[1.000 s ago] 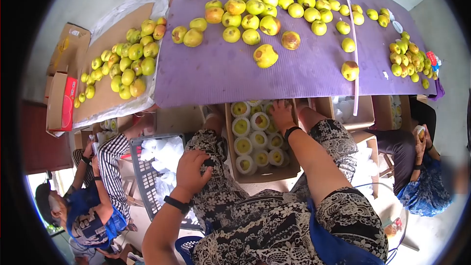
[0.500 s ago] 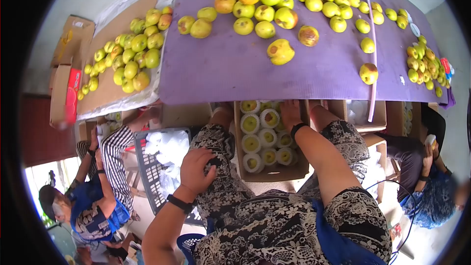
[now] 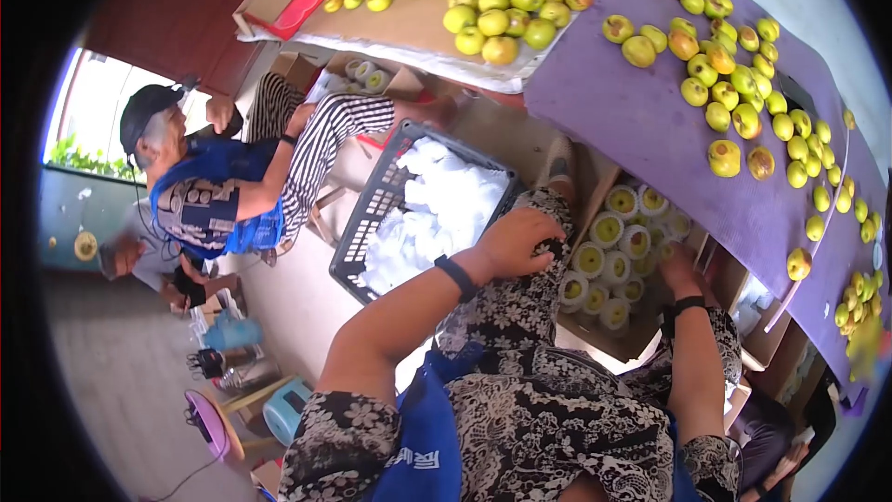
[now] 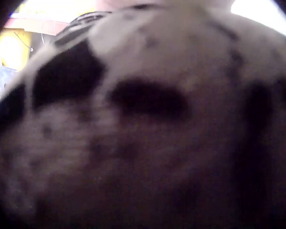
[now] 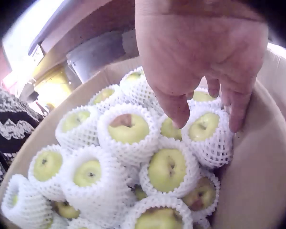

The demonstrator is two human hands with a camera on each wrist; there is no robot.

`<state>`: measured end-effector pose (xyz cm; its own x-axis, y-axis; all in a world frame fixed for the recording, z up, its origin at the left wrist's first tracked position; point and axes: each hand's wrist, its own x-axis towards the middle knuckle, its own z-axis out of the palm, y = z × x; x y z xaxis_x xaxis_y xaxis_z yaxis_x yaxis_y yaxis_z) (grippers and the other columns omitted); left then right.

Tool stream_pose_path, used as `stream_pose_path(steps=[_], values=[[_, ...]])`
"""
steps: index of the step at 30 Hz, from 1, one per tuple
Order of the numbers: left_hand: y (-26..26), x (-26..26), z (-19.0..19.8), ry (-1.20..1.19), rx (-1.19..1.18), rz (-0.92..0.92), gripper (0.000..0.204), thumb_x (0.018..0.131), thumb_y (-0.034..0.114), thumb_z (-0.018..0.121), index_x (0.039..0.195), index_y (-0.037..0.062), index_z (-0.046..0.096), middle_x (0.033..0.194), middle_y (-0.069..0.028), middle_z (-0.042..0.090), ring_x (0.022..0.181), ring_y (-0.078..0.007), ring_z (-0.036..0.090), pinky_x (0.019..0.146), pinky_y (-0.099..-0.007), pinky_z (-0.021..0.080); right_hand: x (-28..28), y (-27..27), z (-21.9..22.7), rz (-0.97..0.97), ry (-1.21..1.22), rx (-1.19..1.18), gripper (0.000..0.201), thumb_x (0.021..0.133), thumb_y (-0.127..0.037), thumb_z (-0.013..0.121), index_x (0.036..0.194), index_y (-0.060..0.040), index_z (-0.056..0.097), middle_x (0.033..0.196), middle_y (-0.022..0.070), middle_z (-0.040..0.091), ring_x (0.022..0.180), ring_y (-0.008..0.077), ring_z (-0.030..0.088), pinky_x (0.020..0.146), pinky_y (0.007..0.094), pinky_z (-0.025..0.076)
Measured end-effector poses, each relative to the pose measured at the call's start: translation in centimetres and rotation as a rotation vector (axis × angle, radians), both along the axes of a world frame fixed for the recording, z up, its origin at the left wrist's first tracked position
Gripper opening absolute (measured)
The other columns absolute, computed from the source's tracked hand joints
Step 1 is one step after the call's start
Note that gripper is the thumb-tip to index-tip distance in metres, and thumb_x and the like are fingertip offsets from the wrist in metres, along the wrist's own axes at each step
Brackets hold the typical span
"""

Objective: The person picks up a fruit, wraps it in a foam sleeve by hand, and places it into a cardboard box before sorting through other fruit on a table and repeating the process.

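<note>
My right hand (image 3: pixel 678 265) reaches into a cardboard box (image 5: pixel 257 167) of green apples in white foam nets. In the right wrist view the thumb and fingers stand on either side of one netted apple (image 5: pixel 203 128) near the box wall, gripping it at the net's sides. Other netted apples, one with a reddish-brown patch (image 5: pixel 128 129), crowd around it. My left hand (image 3: pixel 520 242) rests on my thigh, fingers relaxed, holding nothing. Dark patterned cloth (image 4: pixel 143 143) fills most of the left wrist view.
A black plastic crate (image 3: pixel 372 191) heaped with white foam nets (image 3: pixel 446 195) stands left of my leg. Loose apples lie on the purple tabletop (image 3: pixel 595 102) and on the brown cardboard surface (image 3: pixel 400 19). At left, a person in a blue vest (image 3: pixel 209 186) sits close by.
The head view has swung left, so the table and box now appear farther right and tilted. My left hand stays on the thigh; my right hand remains in the box.
</note>
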<state>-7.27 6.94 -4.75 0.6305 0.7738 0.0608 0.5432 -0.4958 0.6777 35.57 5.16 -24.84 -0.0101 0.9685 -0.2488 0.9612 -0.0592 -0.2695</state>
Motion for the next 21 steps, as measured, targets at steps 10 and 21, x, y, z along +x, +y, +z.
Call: stream_pose_path(steps=[10, 21], values=[[-5.6, -23.2, -16.0, 0.555, -0.136, 0.494, 0.030, 0.094, 0.022, 0.046, 0.102, 0.0042, 0.069, 0.104, -0.0215, 0.066, 0.102, -0.0353, 0.063, 0.092, -0.0424, 0.048, -0.4, -7.1, 9.8, -0.307, 0.514, -0.512, 0.044, 0.085, -0.026, 0.067, 0.121, -0.0019, 0.059, 0.112, 0.0138, 0.063, 0.103, 0.0234, 0.060, 0.080, 0.0347, 0.052], [-18.7, -22.0, -19.0, 0.576, -0.777, 0.320, 0.023, 0.082, 0.026, 0.059, 0.100, 0.0222, 0.073, 0.106, -0.0086, 0.069, 0.101, -0.0316, 0.063, 0.092, -0.0413, 0.049, -6.8, -9.7, 12.1, -0.268, 0.623, -0.615, 0.038, 0.092, -0.024, 0.061, 0.123, -0.0038, 0.058, 0.114, 0.0073, 0.060, 0.102, 0.0178, 0.059, 0.080, 0.0355, 0.054]])
